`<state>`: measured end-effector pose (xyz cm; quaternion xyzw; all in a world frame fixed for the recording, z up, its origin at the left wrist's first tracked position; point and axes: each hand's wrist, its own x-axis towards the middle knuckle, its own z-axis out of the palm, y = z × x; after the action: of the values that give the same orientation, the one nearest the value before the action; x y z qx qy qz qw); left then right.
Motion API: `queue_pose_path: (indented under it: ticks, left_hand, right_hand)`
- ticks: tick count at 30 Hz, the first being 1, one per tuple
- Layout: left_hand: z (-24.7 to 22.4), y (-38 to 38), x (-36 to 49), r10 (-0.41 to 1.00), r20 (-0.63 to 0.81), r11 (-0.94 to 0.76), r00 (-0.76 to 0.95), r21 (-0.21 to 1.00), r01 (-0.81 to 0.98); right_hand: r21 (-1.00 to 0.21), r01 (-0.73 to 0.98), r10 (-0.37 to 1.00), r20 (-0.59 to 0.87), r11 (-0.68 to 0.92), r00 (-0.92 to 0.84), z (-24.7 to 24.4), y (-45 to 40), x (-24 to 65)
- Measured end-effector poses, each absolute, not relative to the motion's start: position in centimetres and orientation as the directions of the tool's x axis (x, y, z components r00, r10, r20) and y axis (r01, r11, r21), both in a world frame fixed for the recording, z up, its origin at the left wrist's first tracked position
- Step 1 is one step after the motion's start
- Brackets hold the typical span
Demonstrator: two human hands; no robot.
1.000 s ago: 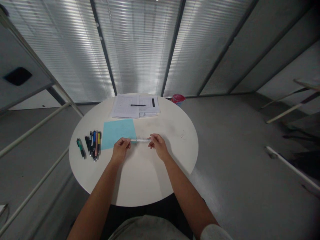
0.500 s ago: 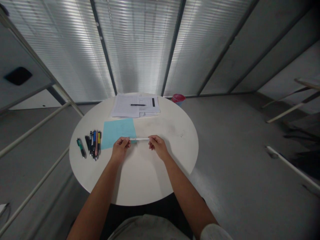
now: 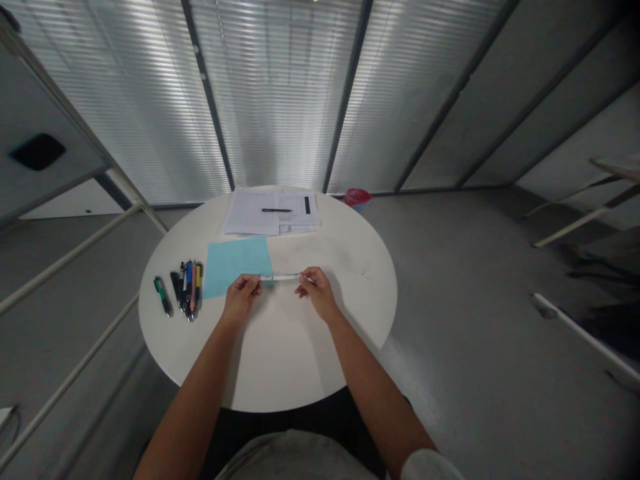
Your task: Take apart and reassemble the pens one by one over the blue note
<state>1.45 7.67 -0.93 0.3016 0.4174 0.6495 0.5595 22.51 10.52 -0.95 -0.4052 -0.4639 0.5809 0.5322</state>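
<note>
Between my two hands a slim white pen [image 3: 283,277] is held level over the white round table [image 3: 285,360]. My left hand [image 3: 243,293] pinches its left end, and my right hand [image 3: 315,290] has thumb and fingers closed on its right end. Under the pen's left part lies a light blue sheet [image 3: 236,263]. To the left of that sheet is a bunch of several pens [image 3: 189,288] in different colours, with a green pen [image 3: 162,295] lying apart from them.
White printed papers [image 3: 250,212] lie at the far side of the table, with a black pen [image 3: 277,211] on top. A red and blue basket [image 3: 357,198] stands on the floor behind the table. A whiteboard's metal frame [image 3: 75,253] rises at the left.
The fingers of my right hand have shifted slightly on the pen's right end, with the index finger raised a little. My left hand stays in place.
</note>
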Motion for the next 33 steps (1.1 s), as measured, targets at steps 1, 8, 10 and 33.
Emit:
queue_pose_path:
  ticks: [1, 8, 10, 33]
  left_hand:
    - [-0.91, 7.67, 1.46, 0.978, -0.075, -0.025, -0.192, 0.881, -0.473]
    - [-0.79, 7.59, 1.40, 0.983, -0.082, -0.009, -0.165, 0.875, -0.484]
    - [-0.71, 7.54, 1.41, 0.982, -0.085, -0.008, -0.167, 0.872, -0.489]
    - [-0.75, 7.67, 1.46, 0.978, -0.088, -0.025, -0.191, 0.853, -0.521]
  right_hand:
    - [-0.968, -0.253, 0.996, 0.016, -0.008, -0.091, -0.98, 10.58, 22.46]
    - [-0.973, -0.212, 0.987, -0.057, -0.089, -0.148, -1.37, 10.84, 22.45]
    - [-0.979, -0.185, 0.985, -0.059, -0.089, -0.160, -1.41, 10.81, 22.56]
    - [-0.975, -0.212, 0.990, -0.032, -0.061, -0.136, -1.33, 10.78, 22.62]
